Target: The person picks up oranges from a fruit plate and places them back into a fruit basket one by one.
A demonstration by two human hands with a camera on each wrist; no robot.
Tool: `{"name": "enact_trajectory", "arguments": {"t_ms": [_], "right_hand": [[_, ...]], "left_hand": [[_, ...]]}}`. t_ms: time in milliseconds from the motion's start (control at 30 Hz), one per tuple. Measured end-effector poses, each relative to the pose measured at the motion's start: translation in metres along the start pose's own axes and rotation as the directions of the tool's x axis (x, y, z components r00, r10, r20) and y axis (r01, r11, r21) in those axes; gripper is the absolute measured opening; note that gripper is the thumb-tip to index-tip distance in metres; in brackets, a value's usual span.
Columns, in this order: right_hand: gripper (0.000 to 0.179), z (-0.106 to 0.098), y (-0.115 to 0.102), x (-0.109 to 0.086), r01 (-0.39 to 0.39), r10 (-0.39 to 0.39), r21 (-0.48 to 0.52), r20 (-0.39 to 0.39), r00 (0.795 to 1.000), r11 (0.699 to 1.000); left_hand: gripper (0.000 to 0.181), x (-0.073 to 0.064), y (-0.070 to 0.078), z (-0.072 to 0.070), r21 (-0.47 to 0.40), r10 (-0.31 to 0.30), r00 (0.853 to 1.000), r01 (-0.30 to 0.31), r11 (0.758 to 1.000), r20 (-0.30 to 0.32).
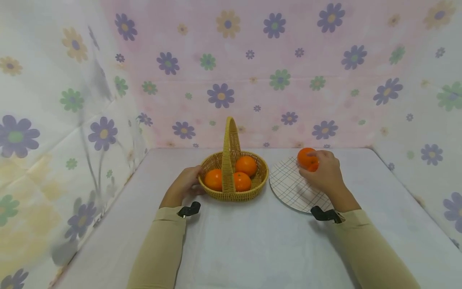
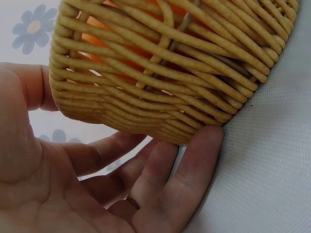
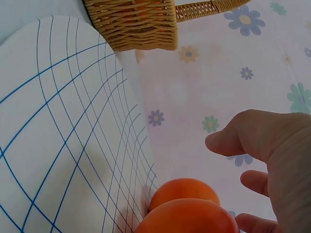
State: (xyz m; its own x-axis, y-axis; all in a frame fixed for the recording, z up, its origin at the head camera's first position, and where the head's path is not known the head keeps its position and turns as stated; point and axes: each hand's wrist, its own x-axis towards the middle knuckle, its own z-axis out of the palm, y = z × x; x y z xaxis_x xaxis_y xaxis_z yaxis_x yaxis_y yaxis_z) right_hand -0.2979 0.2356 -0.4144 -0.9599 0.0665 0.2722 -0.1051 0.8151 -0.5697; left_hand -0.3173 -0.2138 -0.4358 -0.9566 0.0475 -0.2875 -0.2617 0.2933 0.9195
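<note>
A wicker basket (image 1: 231,196) with a tall handle holds three oranges: one at the left (image 1: 213,180), one in front (image 1: 242,182) and one behind (image 1: 246,165). My left hand (image 1: 185,184) grips the basket's left side, thumb at the rim and fingers against the woven wall (image 2: 146,97). On a round white plate with a blue grid (image 1: 288,184), two oranges lie close together at the far right, a farther one (image 1: 306,157) and a nearer one (image 3: 187,218). Around the nearer one is my right hand (image 1: 326,172), its thumb apart from the fruit and its fingers loosely bent beside it.
The basket and plate stand side by side on a white-covered table (image 1: 252,249). Flowered cloth walls (image 1: 252,60) close off the back and both sides. A black wrist mount (image 1: 189,209) sits on each sleeve.
</note>
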Motion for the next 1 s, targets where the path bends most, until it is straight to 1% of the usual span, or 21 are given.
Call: {"name": "enact_trajectory", "arguments": {"t_ms": [200, 433, 700, 900, 1000], "right_hand": [[0.061, -0.004, 0.005, 0.003, -0.027, 0.028, -0.026, 0.03, 0.999, 0.999], [0.069, -0.011, 0.013, 0.005, -0.072, 0.076, -0.039, 0.11, 0.991, 0.997], [0.067, -0.016, 0.021, 0.007, -0.096, 0.098, -0.019, 0.166, 0.981, 0.995], [0.063, -0.017, 0.024, 0.005, -0.135, 0.135, -0.018, 0.226, 0.965, 0.991], [0.065, -0.016, 0.026, 0.005, -0.131, 0.131, -0.018, 0.255, 0.958, 0.991]], "left_hand": [[0.047, 0.002, 0.001, 0.001, -0.028, -0.026, 1.0, 0.026, 0.999, -0.005], [0.049, 0.005, 0.002, 0.003, -0.039, -0.05, 0.999, 0.049, 0.998, -0.023], [0.05, 0.005, 0.001, 0.002, -0.033, -0.043, 0.999, 0.043, 0.999, -0.024], [0.05, 0.005, 0.0, 0.001, -0.032, -0.04, 0.999, 0.039, 0.999, -0.022], [0.051, 0.005, 0.0, 0.001, -0.031, -0.038, 0.999, 0.038, 0.999, -0.021]]}}
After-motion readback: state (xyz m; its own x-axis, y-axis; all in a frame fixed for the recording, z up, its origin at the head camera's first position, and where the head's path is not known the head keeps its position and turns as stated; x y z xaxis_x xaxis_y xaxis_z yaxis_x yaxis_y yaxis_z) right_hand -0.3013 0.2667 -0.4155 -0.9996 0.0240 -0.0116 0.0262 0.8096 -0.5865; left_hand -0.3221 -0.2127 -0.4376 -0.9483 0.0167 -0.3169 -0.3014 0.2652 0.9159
